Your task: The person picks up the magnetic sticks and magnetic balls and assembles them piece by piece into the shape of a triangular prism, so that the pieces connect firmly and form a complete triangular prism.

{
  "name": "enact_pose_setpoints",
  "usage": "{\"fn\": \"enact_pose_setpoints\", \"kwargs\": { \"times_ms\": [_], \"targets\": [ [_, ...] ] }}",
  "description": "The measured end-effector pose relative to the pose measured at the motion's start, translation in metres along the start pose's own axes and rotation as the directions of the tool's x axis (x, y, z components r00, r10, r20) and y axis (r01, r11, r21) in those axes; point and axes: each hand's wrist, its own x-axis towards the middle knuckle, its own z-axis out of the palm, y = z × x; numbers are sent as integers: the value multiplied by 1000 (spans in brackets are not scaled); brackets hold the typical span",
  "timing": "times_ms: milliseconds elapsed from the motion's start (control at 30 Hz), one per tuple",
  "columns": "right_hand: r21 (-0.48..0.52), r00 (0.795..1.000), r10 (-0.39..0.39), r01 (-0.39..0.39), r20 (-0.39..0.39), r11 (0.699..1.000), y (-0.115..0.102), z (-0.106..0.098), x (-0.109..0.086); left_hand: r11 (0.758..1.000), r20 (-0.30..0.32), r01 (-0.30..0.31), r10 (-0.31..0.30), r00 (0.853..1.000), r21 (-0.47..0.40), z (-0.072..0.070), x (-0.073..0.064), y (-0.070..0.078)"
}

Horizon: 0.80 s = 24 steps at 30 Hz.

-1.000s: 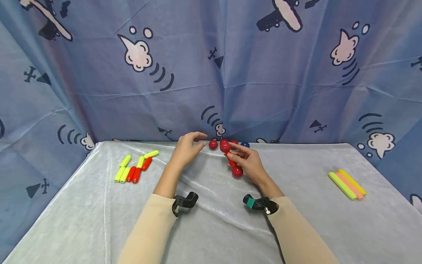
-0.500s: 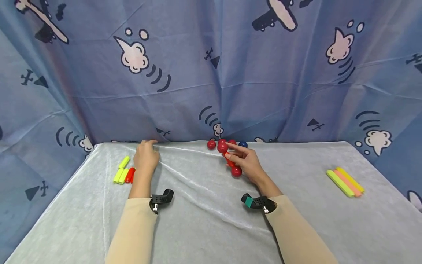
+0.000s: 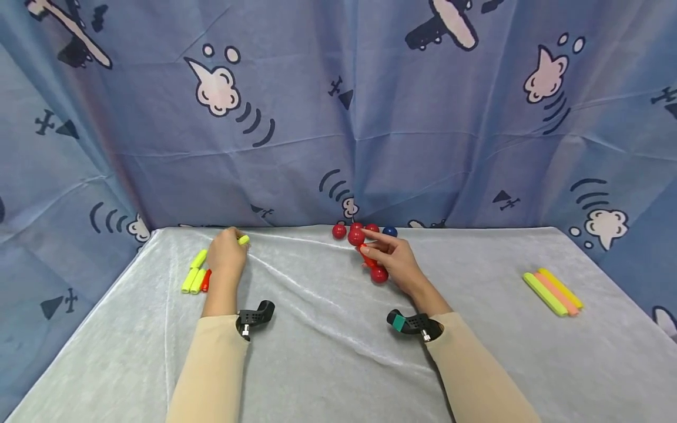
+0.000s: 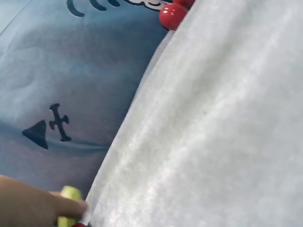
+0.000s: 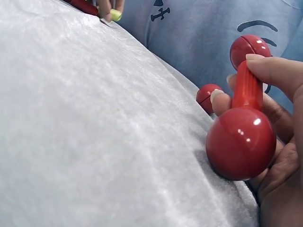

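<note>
In the head view my right hand (image 3: 396, 264) holds a short red rod (image 3: 367, 257) that joins two glossy red balls, an upper ball (image 3: 357, 237) and a lower ball (image 3: 379, 274). The right wrist view shows thumb and fingers around this ridged rod (image 5: 248, 87), the nearer ball (image 5: 241, 144) hanging below them. At the back left, my left hand (image 3: 226, 257) pinches a short yellow-green rod (image 3: 243, 239), whose end sticks out past the fingers. The left wrist view has a finger crossing that rod (image 4: 71, 194). Behind this hand, some red rods are mostly hidden.
Left of my left hand lie several short yellow-green rods (image 3: 191, 279) and a partly hidden red rod (image 3: 206, 282). Loose red balls (image 3: 339, 231) and a blue ball (image 3: 389, 231) line the back edge. Three longer rods (image 3: 553, 292) lie right, on the pale cloth (image 3: 338, 364); a curtain (image 3: 317, 117) hangs behind.
My left hand has moved from beside the red balls leftward to the short rods and taken hold of a yellow-green one. The right hand keeps its hold, nearly still.
</note>
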Motion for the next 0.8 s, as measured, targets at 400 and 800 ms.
{"fn": "enact_pose_setpoints", "kwargs": {
  "times_ms": [400, 800],
  "targets": [
    [36, 1000, 1, -1, -9, 999, 0, -1, 0, 750, -122, -205, 166, 979, -629, 14, 3, 41],
    [46, 999, 0, 2, -50, 999, -2, 1, -3, 691, 287, -168, 492, 822, -703, 43, -23, 98]
  ]
}}
